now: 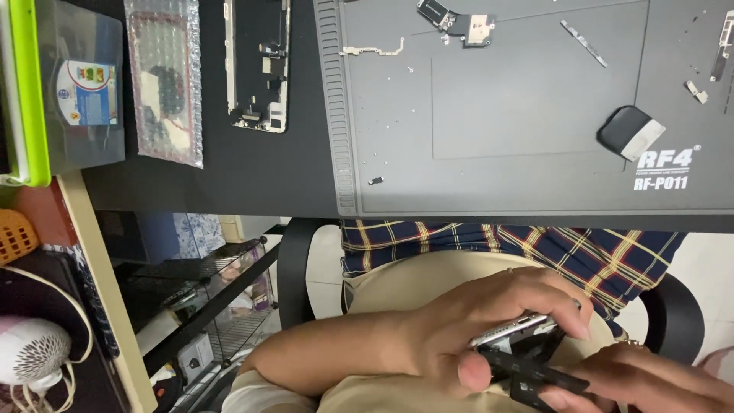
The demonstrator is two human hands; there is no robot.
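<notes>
My left hand [489, 313] is down in my lap, below the desk edge, and grips a silver-edged phone body [511, 330] by its side, thumb underneath. My right hand [650, 378] comes in from the lower right, its fingers on a flat black part [539, 373] that lies against the underside of the phone. The two hands touch around the phone. Most of the phone and the black part is hidden by my fingers.
A grey work mat [520, 99] on the black desk carries small boards [459, 23], a metal strip [582, 42], loose screws and a black pad [631, 131]. Left of it lie an opened phone frame [260, 61], a bubble-wrap bag [164, 76] and a clear box [80, 84]. A wire shelf [206, 291] stands below.
</notes>
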